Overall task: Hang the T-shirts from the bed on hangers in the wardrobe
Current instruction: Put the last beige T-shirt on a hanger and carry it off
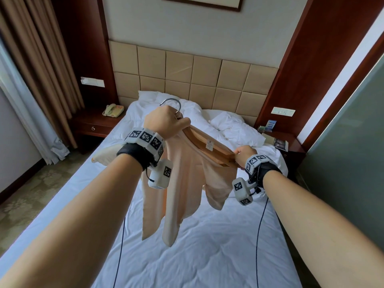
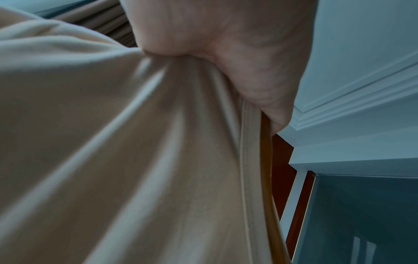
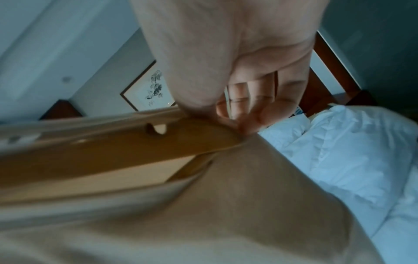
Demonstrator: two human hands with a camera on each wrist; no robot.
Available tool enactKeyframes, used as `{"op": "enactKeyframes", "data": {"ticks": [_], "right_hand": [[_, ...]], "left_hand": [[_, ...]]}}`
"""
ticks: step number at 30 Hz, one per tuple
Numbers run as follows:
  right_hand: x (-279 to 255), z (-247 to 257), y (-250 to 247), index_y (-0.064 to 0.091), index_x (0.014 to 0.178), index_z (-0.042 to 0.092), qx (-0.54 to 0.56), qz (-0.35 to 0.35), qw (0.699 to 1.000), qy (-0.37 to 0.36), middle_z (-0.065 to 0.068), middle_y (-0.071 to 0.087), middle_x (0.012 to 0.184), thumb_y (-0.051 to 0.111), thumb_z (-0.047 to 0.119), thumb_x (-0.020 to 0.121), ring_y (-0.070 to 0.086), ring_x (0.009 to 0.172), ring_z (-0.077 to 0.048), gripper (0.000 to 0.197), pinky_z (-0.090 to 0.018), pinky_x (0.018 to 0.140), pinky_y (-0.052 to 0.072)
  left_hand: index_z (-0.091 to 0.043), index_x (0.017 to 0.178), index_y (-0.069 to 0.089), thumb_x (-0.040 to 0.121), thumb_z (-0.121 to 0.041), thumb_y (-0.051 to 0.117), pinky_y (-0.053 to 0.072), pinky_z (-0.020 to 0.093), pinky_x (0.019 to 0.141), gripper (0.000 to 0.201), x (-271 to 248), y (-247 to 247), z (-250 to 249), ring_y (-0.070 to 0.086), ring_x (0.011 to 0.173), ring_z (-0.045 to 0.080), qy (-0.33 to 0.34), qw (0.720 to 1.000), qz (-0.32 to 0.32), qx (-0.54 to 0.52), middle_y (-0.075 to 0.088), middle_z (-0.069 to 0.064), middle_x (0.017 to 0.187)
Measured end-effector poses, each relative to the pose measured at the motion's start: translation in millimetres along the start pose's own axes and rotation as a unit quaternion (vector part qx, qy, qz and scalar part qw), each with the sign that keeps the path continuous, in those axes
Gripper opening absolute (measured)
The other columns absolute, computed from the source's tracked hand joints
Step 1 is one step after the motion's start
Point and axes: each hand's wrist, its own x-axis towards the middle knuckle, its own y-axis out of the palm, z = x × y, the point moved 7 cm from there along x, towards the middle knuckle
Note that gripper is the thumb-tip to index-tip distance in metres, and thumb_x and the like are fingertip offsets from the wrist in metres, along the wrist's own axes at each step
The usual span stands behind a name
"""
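A peach T-shirt (image 1: 182, 183) hangs in the air over the bed (image 1: 207, 256), partly pulled onto a wooden hanger (image 1: 216, 151) with a metal hook (image 1: 170, 101). My left hand (image 1: 166, 121) grips the hanger's top together with bunched shirt fabric (image 2: 113, 142); the hanger's edge (image 2: 267, 160) shows beside the collar seam. My right hand (image 1: 244, 154) pinches the shirt's shoulder fabric at the hanger's right end (image 3: 203, 139), thumb and fingertips (image 3: 244, 123) meeting on the cloth (image 3: 226, 205). Another pale garment (image 1: 104, 156) lies on the bed behind my left wrist.
White pillows (image 1: 236, 129) lie rumpled at the headboard (image 1: 193, 73). A nightstand with a phone (image 1: 113, 110) stands left, another nightstand (image 1: 276, 140) with papers right. Curtains (image 1: 41, 69) hang far left; a glass panel (image 1: 353, 132) is right. Cables trail over the sheet.
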Motion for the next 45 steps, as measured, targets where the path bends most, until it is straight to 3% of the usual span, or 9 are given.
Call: {"op": "enactKeyframes", "data": {"ticks": [4, 10, 21, 24, 26, 28, 35, 40, 45], "right_hand": [[-2.9, 3.1, -6.1, 0.066, 0.072, 0.017, -0.136, -0.017, 0.990, -0.018, -0.004, 0.059, 0.077, 0.051, 0.000, 0.083, 0.060, 0.077, -0.031, 0.025, -0.033, 0.071, 0.053], [-3.4, 2.4, -9.5, 0.066, 0.090, 0.016, -0.283, -0.003, 0.958, -0.039, -0.008, 0.060, 0.092, 0.060, 0.019, 0.089, 0.055, 0.076, -0.028, 0.007, -0.030, 0.067, 0.041], [2.3, 23.8, -18.7, 0.049, 0.057, 0.017, 0.005, 0.000, 1.000, -0.026, -0.001, 0.045, 0.059, 0.052, 0.002, 0.089, 0.041, 0.058, -0.018, 0.036, -0.026, 0.049, 0.027], [-0.5, 38.1, -15.4, 0.063, 0.094, 0.001, 0.006, -0.001, 0.999, -0.032, -0.018, 0.064, 0.096, 0.041, -0.001, 0.096, 0.059, 0.088, -0.030, 0.022, -0.032, 0.070, 0.045], [-4.2, 49.7, -8.0, 0.046, 0.133, -0.006, -0.038, -0.018, 0.997, -0.060, -0.025, 0.056, 0.132, 0.029, -0.004, 0.102, 0.058, 0.117, -0.035, 0.035, -0.037, 0.095, 0.045], [-15.6, 61.6, -1.0, 0.038, 0.140, -0.007, -0.041, -0.008, 0.996, -0.079, -0.025, 0.051, 0.138, 0.023, -0.001, 0.105, 0.055, 0.123, -0.036, 0.038, -0.039, 0.101, 0.044], [-21.4, 70.2, -3.7, 0.066, 0.114, 0.011, 0.095, 0.001, 0.991, -0.097, -0.015, 0.060, 0.133, 0.040, 0.010, 0.101, 0.055, 0.122, -0.030, 0.029, -0.029, 0.095, 0.040], [-22.8, 51.6, -32.2, 0.061, 0.073, 0.018, 0.128, -0.062, 0.990, -0.004, 0.000, 0.054, 0.075, 0.056, 0.002, 0.085, 0.050, 0.075, -0.018, 0.020, -0.014, 0.046, 0.029], [-32.1, 56.3, -26.4, 0.061, 0.065, 0.016, 0.090, -0.001, 0.996, -0.023, -0.008, 0.064, 0.074, 0.062, 0.020, 0.086, 0.052, 0.066, -0.016, 0.022, -0.021, 0.055, 0.036]], "left_hand": [[-0.018, 0.051, 0.029, 0.079, -0.029, 0.060, 0.017, 0.026, 0.048, 0.043, 1.1, 0.7, 2.3, 0.027, 0.051, 0.018, -0.005, 1.000, -0.011, -0.003, 0.028, -0.001, 0.050], [-0.017, 0.055, 0.033, 0.078, -0.031, 0.058, 0.018, 0.026, 0.049, 0.037, 0.8, -1.2, 7.4, 0.026, 0.051, 0.019, -0.033, 0.998, -0.030, 0.036, 0.029, 0.001, 0.053], [-0.019, 0.051, 0.025, 0.078, -0.031, 0.062, 0.017, 0.025, 0.047, 0.047, -2.0, 0.8, 4.4, 0.025, 0.048, 0.017, -0.023, 0.999, -0.032, 0.000, 0.026, -0.003, 0.049], [-0.020, 0.050, 0.023, 0.077, -0.030, 0.063, 0.016, 0.025, 0.047, 0.050, -5.3, 4.1, 1.5, 0.023, 0.047, 0.016, -0.020, 0.999, -0.038, -0.017, 0.024, -0.004, 0.047], [-0.019, 0.048, 0.023, 0.076, -0.032, 0.065, 0.018, 0.025, 0.047, 0.052, -6.6, 9.0, 0.4, 0.024, 0.045, 0.016, -0.020, 0.998, -0.039, -0.049, 0.024, -0.006, 0.045], [-0.019, 0.047, 0.025, 0.074, -0.036, 0.067, 0.020, 0.027, 0.047, 0.052, -7.2, 14.1, 0.2, 0.026, 0.045, 0.015, -0.024, 0.997, -0.039, -0.069, 0.026, -0.006, 0.044], [-0.016, 0.051, 0.038, 0.064, -0.047, 0.063, 0.026, 0.031, 0.050, 0.042, -8.9, 22.2, 8.2, 0.031, 0.048, 0.015, -0.032, 0.991, -0.034, -0.128, 0.033, 0.001, 0.050], [-0.021, 0.047, 0.024, 0.074, -0.035, 0.068, 0.020, 0.029, 0.050, 0.054, -12.6, 19.9, 2.7, 0.026, 0.048, 0.016, -0.019, 0.989, -0.021, -0.147, 0.025, -0.006, 0.045], [-0.020, 0.047, 0.025, 0.076, -0.035, 0.068, 0.022, 0.030, 0.052, 0.054, -14.4, 19.9, -9.5, 0.028, 0.049, 0.015, -0.007, 0.991, -0.002, -0.130, 0.026, -0.008, 0.044]]}}
